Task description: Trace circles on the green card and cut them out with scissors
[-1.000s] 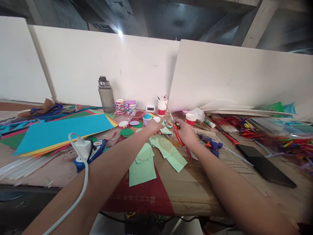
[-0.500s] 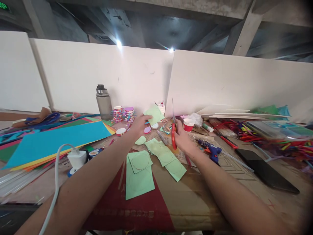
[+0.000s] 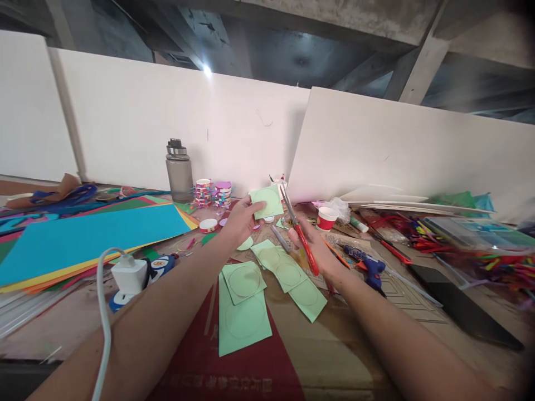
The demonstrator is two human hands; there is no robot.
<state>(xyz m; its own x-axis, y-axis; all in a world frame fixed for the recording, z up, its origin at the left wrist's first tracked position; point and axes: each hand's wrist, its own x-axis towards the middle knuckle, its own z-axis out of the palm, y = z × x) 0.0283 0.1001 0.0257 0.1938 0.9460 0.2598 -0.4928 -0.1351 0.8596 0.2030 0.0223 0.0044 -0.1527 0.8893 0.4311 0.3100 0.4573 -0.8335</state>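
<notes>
My left hand (image 3: 244, 218) pinches a square of light green paper (image 3: 267, 201) that bears a faint drawn curve. Close to its right edge are the blades of red-handled scissors (image 3: 307, 248), gripped in my right hand (image 3: 311, 239). I cannot tell whether the blades touch the paper. On the table below lie more green paper pieces with pencilled circles: a pair (image 3: 245, 312) on the left, overlapping, and a row (image 3: 288, 273) on the right. A cut green piece (image 3: 246, 243) rests just beyond my left wrist.
Behind stand a grey bottle (image 3: 179, 172), two decorated cup stacks (image 3: 223, 194) and a red-and-white paper cup (image 3: 326, 218). At right lie a blue glue gun (image 3: 370, 266), a black phone (image 3: 460, 306) and a clear plastic box (image 3: 476, 231). Coloured sheets (image 3: 100, 239) and a white charger (image 3: 129, 274) occupy the left.
The scissors have swung from upright to leaning left, their blades now beside the held paper. My left hand has turned the paper to face me more squarely. The view has shifted slightly.
</notes>
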